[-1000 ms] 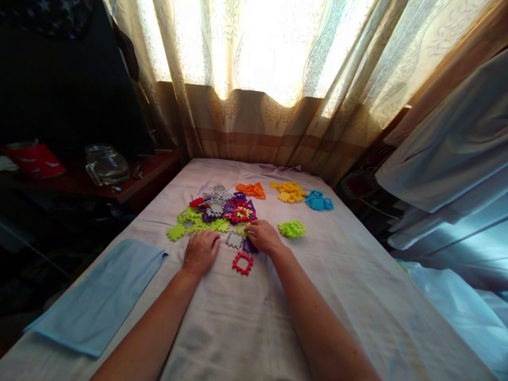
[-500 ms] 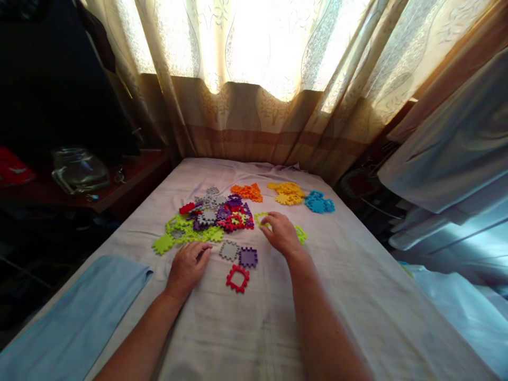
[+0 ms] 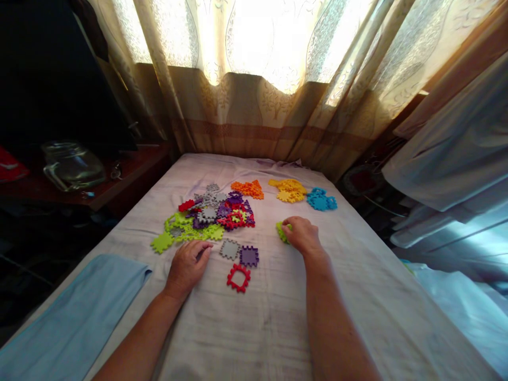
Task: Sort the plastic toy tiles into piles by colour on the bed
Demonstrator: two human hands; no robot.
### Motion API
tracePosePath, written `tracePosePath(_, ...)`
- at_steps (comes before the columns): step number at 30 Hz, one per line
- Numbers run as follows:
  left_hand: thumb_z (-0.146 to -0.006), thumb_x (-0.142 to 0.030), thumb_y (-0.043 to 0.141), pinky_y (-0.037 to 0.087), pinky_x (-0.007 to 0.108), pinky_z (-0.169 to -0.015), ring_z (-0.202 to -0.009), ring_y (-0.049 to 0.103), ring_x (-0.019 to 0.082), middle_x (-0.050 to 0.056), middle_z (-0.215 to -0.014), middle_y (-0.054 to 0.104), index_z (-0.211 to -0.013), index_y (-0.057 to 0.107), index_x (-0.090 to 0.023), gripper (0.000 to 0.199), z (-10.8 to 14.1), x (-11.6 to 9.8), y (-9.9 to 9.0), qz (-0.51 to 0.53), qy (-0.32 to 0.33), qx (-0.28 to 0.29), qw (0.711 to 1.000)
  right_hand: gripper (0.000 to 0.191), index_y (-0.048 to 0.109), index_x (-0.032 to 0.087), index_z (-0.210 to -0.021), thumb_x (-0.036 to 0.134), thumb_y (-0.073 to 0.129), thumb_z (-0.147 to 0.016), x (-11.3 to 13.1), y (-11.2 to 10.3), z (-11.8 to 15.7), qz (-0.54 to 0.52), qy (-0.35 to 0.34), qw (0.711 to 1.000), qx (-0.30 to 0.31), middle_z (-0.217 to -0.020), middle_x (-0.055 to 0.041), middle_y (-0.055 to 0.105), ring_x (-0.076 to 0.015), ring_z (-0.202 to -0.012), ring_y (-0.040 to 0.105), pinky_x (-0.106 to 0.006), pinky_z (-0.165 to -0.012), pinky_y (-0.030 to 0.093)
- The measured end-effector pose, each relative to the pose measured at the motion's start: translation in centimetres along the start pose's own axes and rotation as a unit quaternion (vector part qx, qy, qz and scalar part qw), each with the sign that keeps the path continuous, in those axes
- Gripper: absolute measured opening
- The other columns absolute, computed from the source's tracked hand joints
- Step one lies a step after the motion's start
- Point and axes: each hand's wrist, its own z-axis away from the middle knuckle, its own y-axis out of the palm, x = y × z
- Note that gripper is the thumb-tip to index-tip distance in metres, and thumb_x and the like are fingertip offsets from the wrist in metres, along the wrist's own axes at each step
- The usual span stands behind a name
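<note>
My left hand (image 3: 189, 267) rests on the sheet with loosely bent fingers, thumb apart from the index finger, nothing visible in it. Just beyond it lies a mixed heap of interlocking puzzle tiles (image 3: 208, 214) in green, grey, purple and red. To its right are a grey square tile (image 3: 229, 248), a purple square tile (image 3: 249, 256) and a red frame tile (image 3: 238, 278). My right hand (image 3: 302, 234) has its fingers closed on a lime-green tile (image 3: 281, 232) on the sheet; the hand partly covers it, and other green pieces may be hidden beneath.
Farther back sit piles of orange tiles (image 3: 248, 189), yellow tiles (image 3: 289, 190) and blue tiles (image 3: 320, 199). A folded light-blue cloth (image 3: 75, 312) lies at the left edge of the bed. A glass jar (image 3: 73, 165) stands on the dark side table. Curtains (image 3: 254, 114) hang behind.
My right hand has moved to the right with the lime-green frame tile, to where other green pieces were lying. My left hand has stayed in place.
</note>
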Motion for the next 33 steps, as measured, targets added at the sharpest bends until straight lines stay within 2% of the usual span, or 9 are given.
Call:
tracePosePath(4,-0.089,-0.036,0.049,0.050,0.036,-0.082,-0.087,0.066,0.021,0.004,-0.089,0.073,-0.088,0.069,-0.023,0.024,0.0,0.0,0.1,0.007,-0.008,0.000,1.000,0.028,0.070,0.025,-0.109,0.024,0.048,-0.092,1.2,-0.1,0.1,-0.026,-0.024,0.998,-0.045,-0.126,-0.0065,0.066,-0.0243,-0.118,0.056,-0.039,-0.094,0.044)
tracePosePath(7,-0.088,-0.036,0.050,0.050,0.036,-0.083,-0.087,0.066,0.021,0.004,-0.089,0.073,-0.087,0.070,-0.022,0.024,0.0,0.0,0.1,0.018,-0.018,-0.001,1.000,0.030,0.068,0.024,-0.113,0.023,0.048,-0.091,3.6,0.5,0.2,-0.048,-0.094,0.993,-0.059,-0.125,-0.0073,0.066,-0.0234,-0.118,0.056,-0.039,-0.098,0.041)
tracePosePath(10,-0.088,-0.036,0.050,0.051,0.034,-0.083,-0.087,0.066,0.020,0.004,-0.088,0.073,-0.087,0.070,-0.023,0.024,-0.1,0.1,0.0,0.026,-0.030,-0.005,0.999,0.038,0.062,0.024,-0.125,0.022,0.050,-0.088,6.3,1.9,-0.4,-0.069,-0.166,0.983,-0.042,-0.129,-0.0072,0.064,-0.0229,-0.119,0.055,-0.038,-0.101,0.040)
tracePosePath(15,-0.087,-0.036,0.050,0.052,0.034,-0.082,-0.086,0.066,0.020,0.003,-0.088,0.073,-0.088,0.070,-0.023,0.024,-0.4,-0.1,-0.2,0.039,-0.041,-0.002,0.998,0.056,0.051,0.028,-0.137,0.021,0.056,-0.081,8.7,4.2,-2.8,-0.080,-0.203,0.976,-0.002,-0.142,-0.0033,0.055,-0.0220,-0.128,0.048,-0.037,-0.103,0.038)
tracePosePath(19,-0.087,-0.036,0.051,0.052,0.034,-0.082,-0.086,0.066,0.020,0.003,-0.088,0.073,-0.087,0.070,-0.023,0.024,-0.5,-0.5,-0.5,0.044,-0.049,0.000,0.998,0.048,0.057,0.027,-0.132,0.029,0.058,-0.084,9.0,4.8,-3.7,-0.085,-0.203,0.975,-0.001,-0.131,-0.0066,0.063,-0.0241,-0.121,0.055,-0.037,-0.100,0.041)
tracePosePath(25,-0.087,-0.036,0.051,0.051,0.034,-0.084,-0.087,0.066,0.020,0.003,-0.089,0.073,-0.087,0.070,-0.023,0.023,-0.5,-0.5,-0.4,0.049,-0.056,0.008,0.997,0.045,0.063,0.022,-0.125,0.037,0.064,-0.083,8.4,5.3,-3.0,-0.150,-0.160,0.973,-0.079,-0.122,-0.0095,0.067,-0.0247,-0.113,0.057,-0.037,-0.098,0.042)
tracePosePath(29,-0.087,-0.037,0.050,0.051,0.034,-0.084,-0.088,0.066,0.020,0.003,-0.088,0.073,-0.087,0.070,-0.023,0.024,-0.4,-0.3,-0.2,0.047,-0.054,0.003,0.997,0.040,0.067,0.022,-0.119,0.040,0.066,-0.083,7.4,4.5,-2.7,-0.147,-0.116,0.976,-0.109,-0.121,-0.0108,0.066,-0.0260,-0.114,0.056,-0.039,-0.098,0.041)
tracePosePath(33,-0.087,-0.037,0.050,0.051,0.035,-0.083,-0.086,0.066,0.020,0.003,-0.087,0.073,-0.087,0.070,-0.023,0.024,-0.5,-0.3,-0.3,0.047,-0.046,0.005,0.998,0.030,0.071,0.023,-0.110,0.039,0.060,-0.088,6.0,3.4,-2.9,-0.148,-0.086,0.978,-0.123,-0.116,-0.0091,0.068,-0.0234,-0.112,0.056,-0.036,-0.097,0.041)
